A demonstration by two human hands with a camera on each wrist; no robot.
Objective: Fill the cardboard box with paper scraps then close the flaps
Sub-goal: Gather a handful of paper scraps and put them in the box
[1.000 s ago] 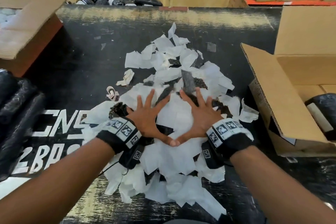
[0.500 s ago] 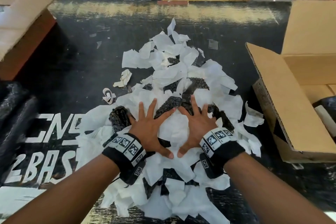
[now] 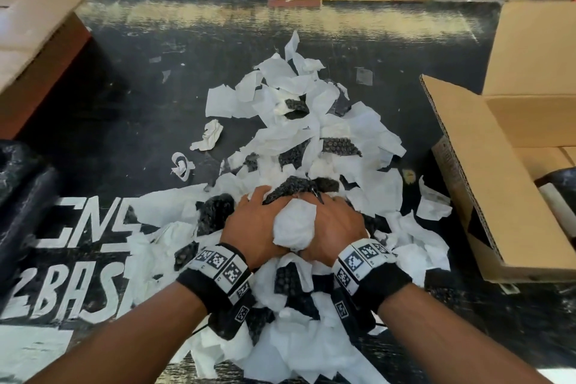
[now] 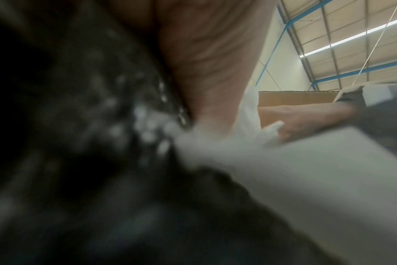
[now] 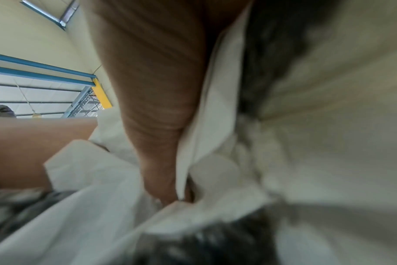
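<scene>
- The left hand [image 3: 252, 224] sits on the pile of paper scraps [image 3: 311, 140] on the black desk [image 3: 140, 97]. Its fingers are curled around a bunch of scraps.
- The right hand [image 3: 336, 227] is right beside it, fingers curled into the same bunch, a white wad [image 3: 294, 227] squeezed between both hands.
- The cardboard box [image 3: 486, 184] stands open at the desk's right edge, near the pile.
- Only the head view shows the box and pile. The wrist views are blurry, showing palm, white paper [image 5: 215, 125] and roof beams.
</scene>
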